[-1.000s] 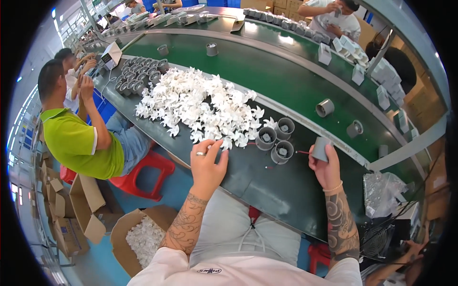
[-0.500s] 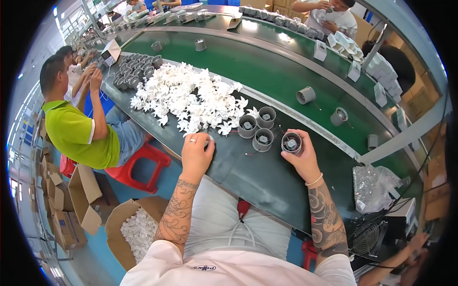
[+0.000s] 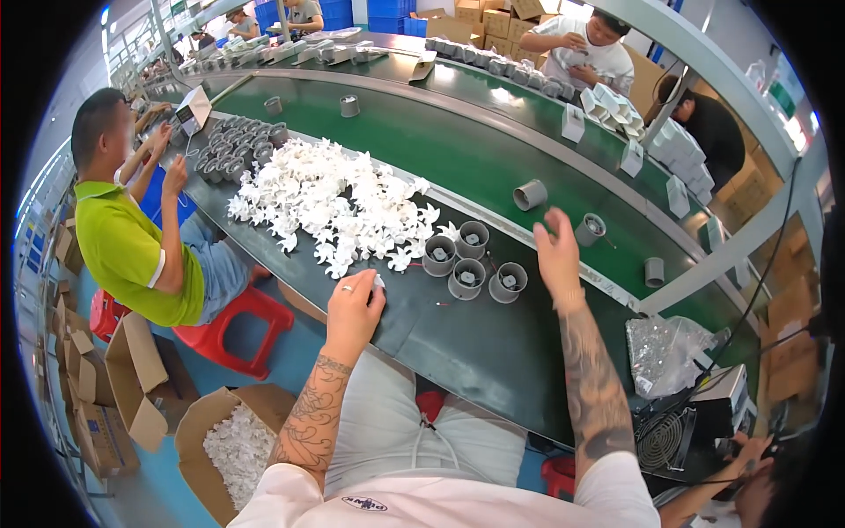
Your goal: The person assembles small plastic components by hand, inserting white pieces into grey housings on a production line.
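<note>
My left hand [image 3: 354, 304] rests at the near edge of the dark worktable [image 3: 431, 339], its fingers curled. A bit of something small and whitish shows at its fingertips, too little to name. Beyond it spreads a heap of white plastic fan-like impellers [image 3: 330, 207]. My right hand [image 3: 557, 257] is raised over the table's far side, fingers apart and holding nothing. Just beyond its fingertips, a grey cylindrical housing [image 3: 530, 194] lies tipped on the green conveyor belt [image 3: 458, 163]. Several upright grey housings stand grouped on the table, the nearest to my right hand being a round one [image 3: 508, 282].
More grey housings [image 3: 233, 150] are massed beyond the heap. Another housing [image 3: 591, 230] stands on the belt at right. A clear bag of small parts [image 3: 664, 352] lies near a metal post. A person in a green shirt [image 3: 132, 242] sits at left, beside an open carton [image 3: 198, 422].
My right hand has let go of the grey housing, which now stands beside the others. That hand has moved outward toward the belt and opened. My left hand stays at the table edge.
</note>
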`<state>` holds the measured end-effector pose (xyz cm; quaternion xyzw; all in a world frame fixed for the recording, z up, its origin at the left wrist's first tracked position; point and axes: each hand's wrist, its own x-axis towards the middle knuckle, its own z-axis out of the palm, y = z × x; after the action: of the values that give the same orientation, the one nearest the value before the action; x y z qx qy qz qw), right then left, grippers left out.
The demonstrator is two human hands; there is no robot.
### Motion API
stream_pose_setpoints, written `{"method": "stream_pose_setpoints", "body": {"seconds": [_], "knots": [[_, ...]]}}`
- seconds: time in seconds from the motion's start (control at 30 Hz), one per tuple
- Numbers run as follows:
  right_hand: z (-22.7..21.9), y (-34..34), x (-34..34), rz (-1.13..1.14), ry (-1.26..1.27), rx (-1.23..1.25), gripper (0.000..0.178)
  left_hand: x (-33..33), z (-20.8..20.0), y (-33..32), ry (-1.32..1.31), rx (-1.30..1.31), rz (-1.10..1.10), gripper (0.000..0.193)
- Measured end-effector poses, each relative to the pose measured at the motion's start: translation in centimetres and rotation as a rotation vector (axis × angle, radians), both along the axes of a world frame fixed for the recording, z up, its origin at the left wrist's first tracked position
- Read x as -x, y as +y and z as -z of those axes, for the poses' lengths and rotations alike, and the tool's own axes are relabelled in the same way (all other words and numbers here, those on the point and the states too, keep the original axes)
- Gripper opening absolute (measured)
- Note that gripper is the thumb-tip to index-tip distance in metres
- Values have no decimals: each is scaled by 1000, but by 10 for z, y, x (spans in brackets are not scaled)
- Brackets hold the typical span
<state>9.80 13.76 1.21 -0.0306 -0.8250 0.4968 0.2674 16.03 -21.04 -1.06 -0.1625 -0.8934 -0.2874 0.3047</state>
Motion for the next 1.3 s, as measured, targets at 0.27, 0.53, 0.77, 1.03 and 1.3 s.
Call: {"method": "stream_pose_setpoints", "body": {"seconds": [0.27,0.53,0.77,1.03,1.3], "knots": [[16,38,135,76,-273,-177,62,3,11,1,-103,-141,-127,30],[16,23,38,-9,12,162,35,12,0,-12,-493,-946,2,24],[-18,47,5,-298,-287,860,59,-4,-3,17,-336,-896,199,11],[1,40,62,-12,-270,960,99,-14,-2,17,-473,-1053,313,9],[3,116,31,342,-209,862,101,-17,-10,29,-429,-1071,197,14]]}}
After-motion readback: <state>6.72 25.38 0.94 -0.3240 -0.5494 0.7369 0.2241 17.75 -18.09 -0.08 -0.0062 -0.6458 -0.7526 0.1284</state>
